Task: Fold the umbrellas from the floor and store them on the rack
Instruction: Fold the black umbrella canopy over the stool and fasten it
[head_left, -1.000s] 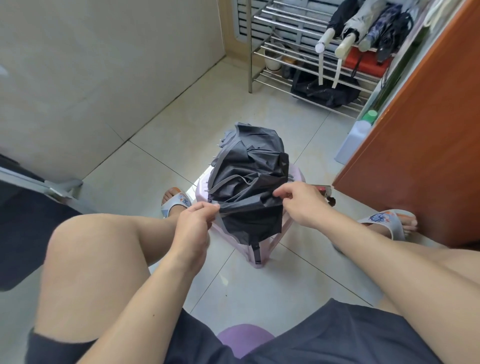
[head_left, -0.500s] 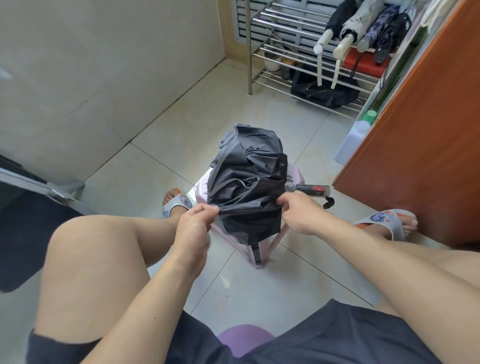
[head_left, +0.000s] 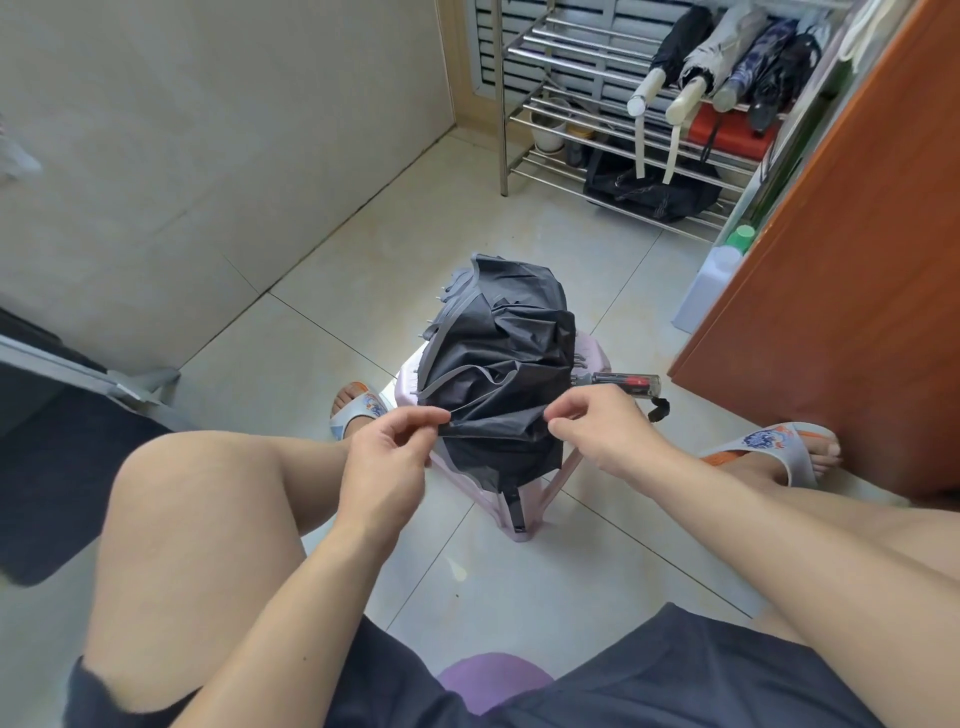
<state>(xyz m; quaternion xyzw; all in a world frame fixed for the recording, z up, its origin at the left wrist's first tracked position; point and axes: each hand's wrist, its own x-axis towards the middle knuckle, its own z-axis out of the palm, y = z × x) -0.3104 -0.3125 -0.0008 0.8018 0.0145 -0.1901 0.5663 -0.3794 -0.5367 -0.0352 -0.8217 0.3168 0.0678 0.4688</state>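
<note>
pink stool under umbrella (rumpled)

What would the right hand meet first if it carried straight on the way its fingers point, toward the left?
Probably the dark umbrella canopy on the pink stool: the right hand already pinches its fabric edge. Past it waits the left hand, though depth is uncertain.

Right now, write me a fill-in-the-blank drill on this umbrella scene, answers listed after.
1. Both hands, the left hand and the right hand, pinch the canopy of the ____ umbrella.
2. That umbrella lies on a pink ____.
3. The folded umbrellas already stored lie on the metal ____.
4. Each foot wears a ____.

Answers: black; stool; rack; slipper
</note>
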